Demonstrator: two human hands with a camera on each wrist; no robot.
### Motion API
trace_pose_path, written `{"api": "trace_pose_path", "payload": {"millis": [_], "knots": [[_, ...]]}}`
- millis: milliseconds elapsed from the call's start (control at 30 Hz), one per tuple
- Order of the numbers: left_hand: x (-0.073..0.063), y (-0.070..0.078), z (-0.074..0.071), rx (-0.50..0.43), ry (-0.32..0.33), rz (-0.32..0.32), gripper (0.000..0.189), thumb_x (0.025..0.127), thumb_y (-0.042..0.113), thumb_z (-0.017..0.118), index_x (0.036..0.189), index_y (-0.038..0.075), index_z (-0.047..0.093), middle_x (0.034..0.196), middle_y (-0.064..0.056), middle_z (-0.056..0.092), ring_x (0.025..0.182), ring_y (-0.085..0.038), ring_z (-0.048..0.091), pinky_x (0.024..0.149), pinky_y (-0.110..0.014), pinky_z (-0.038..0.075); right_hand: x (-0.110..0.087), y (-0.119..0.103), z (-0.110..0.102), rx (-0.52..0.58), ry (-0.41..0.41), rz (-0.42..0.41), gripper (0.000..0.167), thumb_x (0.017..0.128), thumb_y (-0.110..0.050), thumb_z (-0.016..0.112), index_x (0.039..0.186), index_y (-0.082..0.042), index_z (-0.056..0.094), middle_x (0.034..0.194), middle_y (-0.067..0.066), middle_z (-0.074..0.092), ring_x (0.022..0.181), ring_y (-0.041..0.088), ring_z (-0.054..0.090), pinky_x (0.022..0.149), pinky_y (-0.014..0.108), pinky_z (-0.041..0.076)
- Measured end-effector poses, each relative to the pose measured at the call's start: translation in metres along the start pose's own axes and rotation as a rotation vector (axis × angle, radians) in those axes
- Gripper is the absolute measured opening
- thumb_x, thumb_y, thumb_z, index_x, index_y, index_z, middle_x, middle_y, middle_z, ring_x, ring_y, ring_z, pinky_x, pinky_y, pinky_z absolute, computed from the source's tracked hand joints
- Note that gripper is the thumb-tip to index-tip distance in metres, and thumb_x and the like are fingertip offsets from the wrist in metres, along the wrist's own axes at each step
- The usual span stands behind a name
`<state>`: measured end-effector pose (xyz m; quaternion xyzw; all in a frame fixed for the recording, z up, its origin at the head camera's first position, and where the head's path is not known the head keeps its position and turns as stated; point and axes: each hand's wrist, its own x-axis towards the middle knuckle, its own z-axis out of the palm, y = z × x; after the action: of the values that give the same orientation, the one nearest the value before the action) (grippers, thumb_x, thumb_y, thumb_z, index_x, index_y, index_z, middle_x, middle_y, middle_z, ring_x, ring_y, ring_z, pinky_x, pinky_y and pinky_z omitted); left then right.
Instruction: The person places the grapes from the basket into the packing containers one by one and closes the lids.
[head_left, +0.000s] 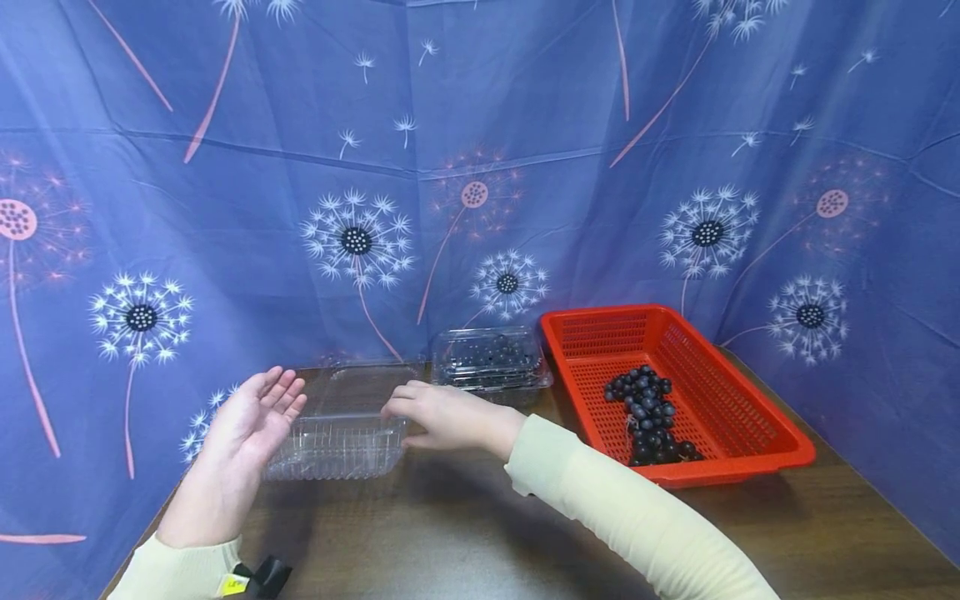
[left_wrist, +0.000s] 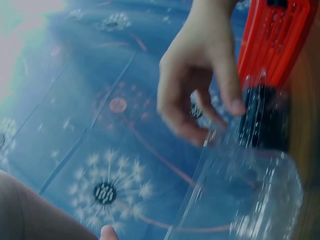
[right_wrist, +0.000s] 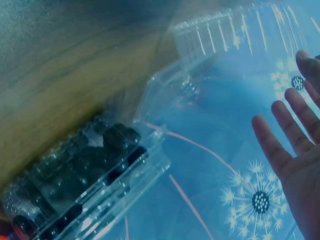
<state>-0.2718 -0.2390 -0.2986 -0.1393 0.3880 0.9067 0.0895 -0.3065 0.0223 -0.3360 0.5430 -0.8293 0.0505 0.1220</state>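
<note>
A clear plastic clamshell box point(head_left: 337, 450) stands on the table with its lid point(head_left: 363, 387) raised open at the back; no fruit shows inside. My right hand point(head_left: 450, 417) grips the box's right edge near the hinge, its fingers curled at the rim, also seen in the left wrist view, where the hand point(left_wrist: 197, 75) reaches from above. At the box's left side my left hand point(head_left: 251, 425) is held palm up with its fingers loosely extended, holding nothing. The right wrist view shows that left hand point(right_wrist: 305, 160) beside the box's ribbed wall point(right_wrist: 225, 35).
Behind and right stands a closed clamshell box point(head_left: 491, 358) holding dark grapes. A red basket point(head_left: 750, 417) at the right holds a bunch of dark grapes point(head_left: 648, 417). A blue dandelion-print cloth point(head_left: 420, 208) hangs behind the brown wooden table point(head_left: 465, 525).
</note>
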Motion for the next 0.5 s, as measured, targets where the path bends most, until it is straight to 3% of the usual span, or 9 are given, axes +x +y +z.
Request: {"api": "trace_pose_path", "payload": {"millis": [233, 333, 500], "knots": [[-0.001, 0.018, -0.034, -0.120, 0.006, -0.019, 0.014, 0.102, 0.024, 0.035, 0.115, 0.022, 0.035, 0.107, 0.005, 0.044, 0.101, -0.009, 0.047, 0.085, -0.023, 0.043, 0.000, -0.008, 0.015, -0.086, 0.045, -0.057, 0.034, 0.086, -0.028, 0.067, 0.118, -0.020, 0.058, 0.112, -0.009, 0.059, 0.104, 0.006, 0.053, 0.090, 0.018, 0.045], [-0.002, 0.021, -0.047, -0.157, -0.005, -0.026, 0.011, 0.101, 0.023, 0.038, 0.112, 0.020, 0.038, 0.099, 0.002, 0.048, 0.091, -0.014, 0.053, 0.084, -0.024, 0.043, 0.000, -0.010, 0.021, -0.108, 0.052, -0.081, 0.029, 0.088, -0.025, 0.065, 0.116, -0.020, 0.058, 0.112, -0.011, 0.059, 0.103, 0.004, 0.053, 0.091, 0.017, 0.044], [-0.001, 0.025, -0.066, -0.186, -0.006, -0.048, 0.011, 0.101, 0.023, 0.039, 0.112, 0.021, 0.037, 0.094, 0.001, 0.050, 0.086, -0.016, 0.054, 0.085, -0.024, 0.044, -0.003, -0.014, 0.028, -0.160, 0.069, -0.149, 0.022, 0.090, -0.021, 0.061, 0.112, -0.021, 0.059, 0.107, -0.012, 0.060, 0.101, 0.003, 0.055, 0.092, 0.016, 0.044]]}}
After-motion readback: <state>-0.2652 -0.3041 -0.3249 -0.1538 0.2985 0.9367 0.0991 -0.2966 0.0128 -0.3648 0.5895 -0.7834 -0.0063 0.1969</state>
